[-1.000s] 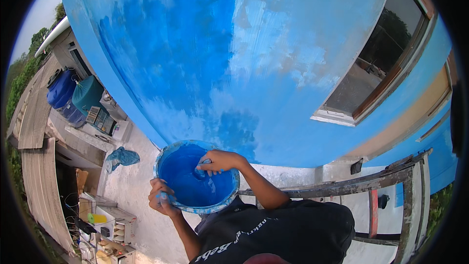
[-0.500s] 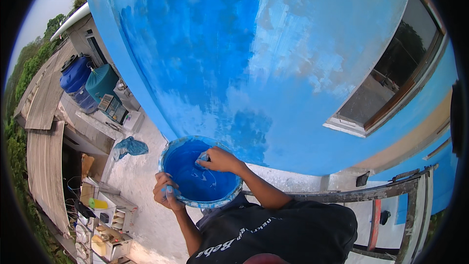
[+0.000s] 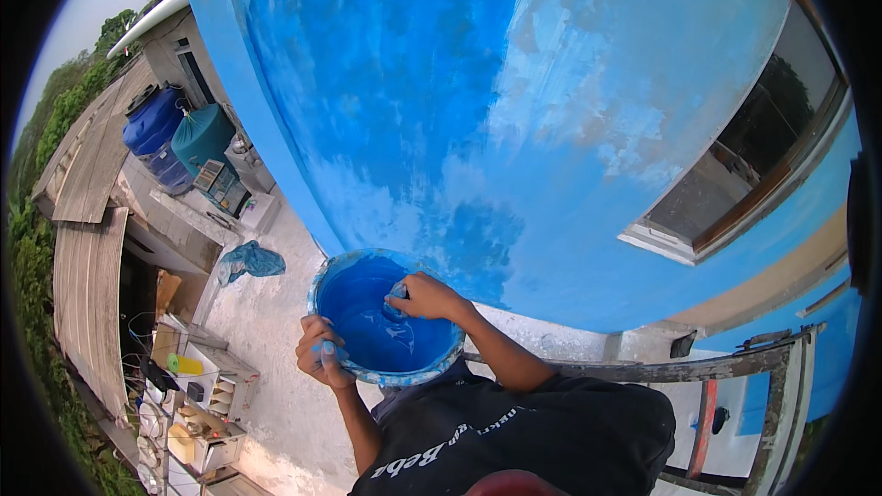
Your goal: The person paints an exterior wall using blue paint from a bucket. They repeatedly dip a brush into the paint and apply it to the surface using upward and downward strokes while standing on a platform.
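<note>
A paint-splattered bucket (image 3: 450, 355) of wet blue paint (image 3: 367, 308) is tilted toward me in front of my body. My left hand (image 3: 322, 355) is closed on its left rim, with blue paint smeared on the thumb. Inside the bucket's mouth, my right hand (image 3: 425, 297) is closed round a small blue-coated object (image 3: 396, 298) at the paint's surface. The fingers and paint hide its shape, so I cannot tell its kind. Beyond the bucket rises a wall (image 3: 551, 220) with darker blue patches at left and paler, streaky areas at right.
A wooden ladder-like frame (image 3: 661, 370) stands at my right. A framed window (image 3: 744, 147) is in the wall. On the pale ground far below lie a crumpled blue sheet (image 3: 253, 260), water tanks (image 3: 154, 121) and a cluttered shelf (image 3: 207, 386). Corrugated roofs (image 3: 87, 303) lie at left.
The view has shifted slightly, so the scene sits a little farther right. My right hand has moved little inside the bucket, and my left hand keeps its hold on the rim.
</note>
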`<state>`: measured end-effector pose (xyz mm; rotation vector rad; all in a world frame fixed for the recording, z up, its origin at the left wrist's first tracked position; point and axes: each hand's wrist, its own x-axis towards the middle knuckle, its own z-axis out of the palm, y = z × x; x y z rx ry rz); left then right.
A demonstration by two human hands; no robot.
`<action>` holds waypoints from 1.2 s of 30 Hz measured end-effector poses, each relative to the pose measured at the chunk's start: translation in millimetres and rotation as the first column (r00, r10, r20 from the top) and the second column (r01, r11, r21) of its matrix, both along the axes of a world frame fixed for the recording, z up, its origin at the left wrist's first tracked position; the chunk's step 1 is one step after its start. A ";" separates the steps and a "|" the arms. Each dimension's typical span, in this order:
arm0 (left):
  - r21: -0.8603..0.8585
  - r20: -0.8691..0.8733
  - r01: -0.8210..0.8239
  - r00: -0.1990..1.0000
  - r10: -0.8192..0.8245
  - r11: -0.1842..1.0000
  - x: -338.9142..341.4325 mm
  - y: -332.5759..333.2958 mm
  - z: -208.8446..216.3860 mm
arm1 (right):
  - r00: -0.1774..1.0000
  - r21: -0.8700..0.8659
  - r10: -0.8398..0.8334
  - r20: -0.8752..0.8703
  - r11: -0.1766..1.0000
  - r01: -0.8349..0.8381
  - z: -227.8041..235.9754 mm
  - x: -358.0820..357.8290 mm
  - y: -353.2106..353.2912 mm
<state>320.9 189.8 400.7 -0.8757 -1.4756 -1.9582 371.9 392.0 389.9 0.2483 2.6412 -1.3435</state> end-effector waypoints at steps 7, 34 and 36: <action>0.027 0.012 -0.007 1.000 0.007 1.000 0.7 -5.3 -4.4 | 0.998 -0.093 0.063 -0.022 0.994 -0.064 -6.9 4.2 1.1; -0.003 -0.047 -0.015 0.999 0.015 1.000 3.0 -12.1 -4.4 | 0.995 -0.052 0.094 0.014 0.994 -0.093 -0.6 -5.8 -11.5; -0.005 -0.064 -0.021 0.998 0.021 1.000 3.3 -11.7 0.2 | 0.998 -0.074 0.065 -0.013 0.995 -0.066 -8.5 -7.3 -10.9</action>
